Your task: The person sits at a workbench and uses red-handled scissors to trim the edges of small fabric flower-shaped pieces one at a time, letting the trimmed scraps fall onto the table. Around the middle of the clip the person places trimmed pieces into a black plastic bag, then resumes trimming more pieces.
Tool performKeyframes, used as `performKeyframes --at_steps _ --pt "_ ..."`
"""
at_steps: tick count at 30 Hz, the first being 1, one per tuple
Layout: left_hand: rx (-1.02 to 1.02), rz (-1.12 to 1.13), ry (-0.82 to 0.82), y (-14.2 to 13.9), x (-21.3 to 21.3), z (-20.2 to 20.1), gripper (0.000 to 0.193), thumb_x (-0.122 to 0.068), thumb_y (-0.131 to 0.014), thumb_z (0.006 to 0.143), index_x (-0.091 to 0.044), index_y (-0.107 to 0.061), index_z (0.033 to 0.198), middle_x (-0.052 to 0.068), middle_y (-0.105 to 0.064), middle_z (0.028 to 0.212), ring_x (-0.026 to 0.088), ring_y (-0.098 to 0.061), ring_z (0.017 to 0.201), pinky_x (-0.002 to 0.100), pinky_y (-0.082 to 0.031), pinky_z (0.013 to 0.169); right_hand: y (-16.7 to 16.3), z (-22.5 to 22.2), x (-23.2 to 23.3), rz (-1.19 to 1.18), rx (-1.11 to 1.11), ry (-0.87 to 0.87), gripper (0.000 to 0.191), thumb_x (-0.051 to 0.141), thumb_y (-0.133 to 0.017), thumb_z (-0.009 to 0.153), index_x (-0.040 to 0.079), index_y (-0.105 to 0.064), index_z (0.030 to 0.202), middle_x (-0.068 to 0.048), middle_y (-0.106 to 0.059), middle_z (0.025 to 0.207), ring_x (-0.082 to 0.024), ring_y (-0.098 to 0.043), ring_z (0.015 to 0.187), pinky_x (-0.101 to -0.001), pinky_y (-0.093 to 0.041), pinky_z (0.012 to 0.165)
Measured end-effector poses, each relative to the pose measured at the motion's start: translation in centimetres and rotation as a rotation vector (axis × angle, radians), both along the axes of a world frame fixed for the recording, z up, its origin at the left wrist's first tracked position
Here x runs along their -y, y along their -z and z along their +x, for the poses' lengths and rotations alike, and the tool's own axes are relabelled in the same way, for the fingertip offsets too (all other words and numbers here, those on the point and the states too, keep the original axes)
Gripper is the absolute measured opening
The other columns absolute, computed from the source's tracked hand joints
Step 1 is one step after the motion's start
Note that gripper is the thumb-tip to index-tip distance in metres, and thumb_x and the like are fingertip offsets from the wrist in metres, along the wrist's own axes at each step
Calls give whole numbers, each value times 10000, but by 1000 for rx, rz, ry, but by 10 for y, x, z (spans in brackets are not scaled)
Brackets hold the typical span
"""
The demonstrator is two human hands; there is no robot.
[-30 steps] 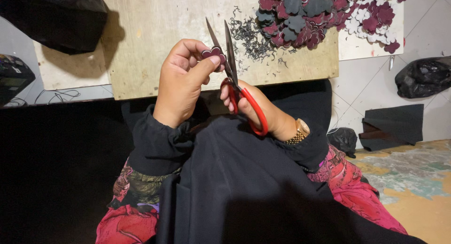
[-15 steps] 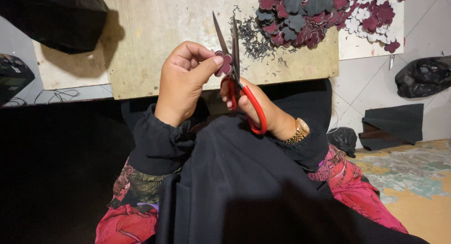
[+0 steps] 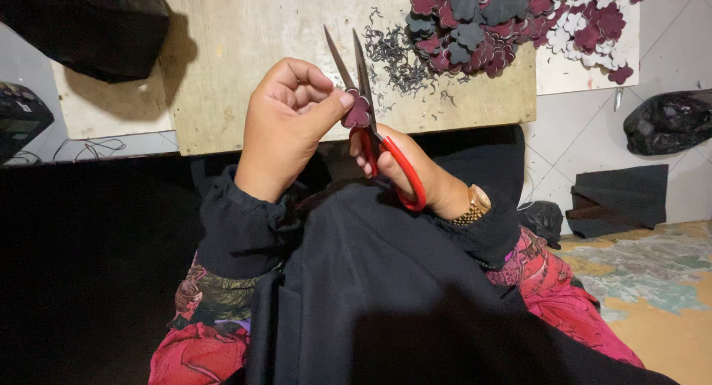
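Red-handled scissors (image 3: 386, 155) sit in the right hand (image 3: 415, 173), fingers closed through the loops, blades parted and pointing up and away from the body, toward the wooden board (image 3: 245, 51). The left hand (image 3: 285, 125) pinches a small maroon scalloped piece (image 3: 357, 112) between thumb and fingertips, right at the crotch of the blades. So the piece lies just left of the blades' long axis, touching them, with the left hand nearer to it. Beyond, on the board, lies a heap of similar maroon and grey cut shapes (image 3: 504, 21) beside dark trimmings (image 3: 397, 58). A gold wristwatch (image 3: 472, 205) shows at the right wrist.
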State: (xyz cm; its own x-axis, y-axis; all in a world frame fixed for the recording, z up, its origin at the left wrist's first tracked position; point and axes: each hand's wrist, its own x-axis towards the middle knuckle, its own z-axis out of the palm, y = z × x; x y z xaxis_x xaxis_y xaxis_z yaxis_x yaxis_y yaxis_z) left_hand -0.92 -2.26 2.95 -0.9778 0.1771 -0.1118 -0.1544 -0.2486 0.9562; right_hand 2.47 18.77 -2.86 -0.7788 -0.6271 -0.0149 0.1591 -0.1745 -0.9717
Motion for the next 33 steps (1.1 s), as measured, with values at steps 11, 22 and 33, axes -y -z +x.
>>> performKeyframes --at_steps 11,22,33 --pt "-6 35 24 -3 0 0 194 37 -690 984 -14 -512 1041 85 -696 927 111 -696 815 231 -582 738 5 0 -3 87 -54 10 792 797 -512 941 34 -573 1144 8 -557 946 -70 -517 840 -223 -471 782" --pt "6 43 11 2 1 0 212 42 -698 974 -24 -502 1021 97 -697 919 125 -700 805 235 -572 722 4 3 -1 96 4 34 773 802 -541 914 53 -566 1105 26 -534 915 -53 -498 787 -205 -451 708" --pt "-23 -8 14 4 3 -1 195 51 -694 980 -12 -529 1062 49 -670 934 79 -660 821 214 -556 750 15 4 -4 3 124 23 619 678 -630 949 69 -564 1037 39 -505 832 -44 -457 703 -201 -416 635"
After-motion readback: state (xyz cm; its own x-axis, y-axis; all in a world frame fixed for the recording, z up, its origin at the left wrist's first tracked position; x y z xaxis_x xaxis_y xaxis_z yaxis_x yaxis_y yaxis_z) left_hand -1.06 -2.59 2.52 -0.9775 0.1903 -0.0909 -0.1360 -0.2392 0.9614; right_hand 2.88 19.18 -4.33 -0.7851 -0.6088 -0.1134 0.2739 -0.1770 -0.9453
